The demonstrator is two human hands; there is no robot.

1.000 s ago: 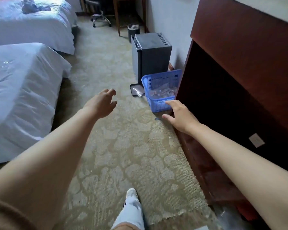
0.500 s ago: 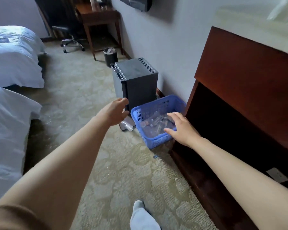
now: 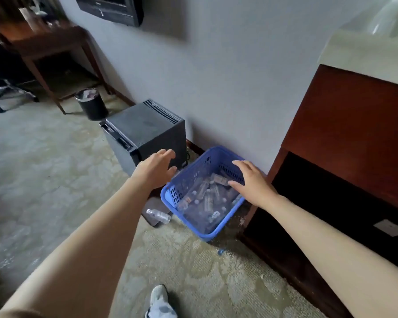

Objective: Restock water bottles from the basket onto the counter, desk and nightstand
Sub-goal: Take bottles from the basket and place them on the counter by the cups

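Observation:
A blue plastic basket [image 3: 170, 198] stands on the carpet against the wall, holding several clear water bottles [image 3: 207, 198] lying on their sides. My left hand [image 3: 155, 169] hovers just left of the basket's left rim, fingers spread and empty. My right hand [image 3: 253, 182] reaches over the basket's right rim, fingers apart, holding nothing. One more water bottle [image 3: 158, 215] lies on the floor just left of the basket. The wooden desk [image 3: 46, 42] stands far back at the left. A light counter top [image 3: 365, 58] sits over the dark wood cabinet at the right.
A black mini fridge [image 3: 145, 131] stands just behind the basket. A black waste bin [image 3: 91, 106] sits by the desk leg, an office chair base [image 3: 7, 92] at far left. The dark wood cabinet [image 3: 345, 138] fills the right side. My shoe [image 3: 160, 299] is on the patterned carpet.
I have moved closer to the basket and the view has tilted toward it. Both hands have advanced: the left to the basket's left rim, the right over its right rim.

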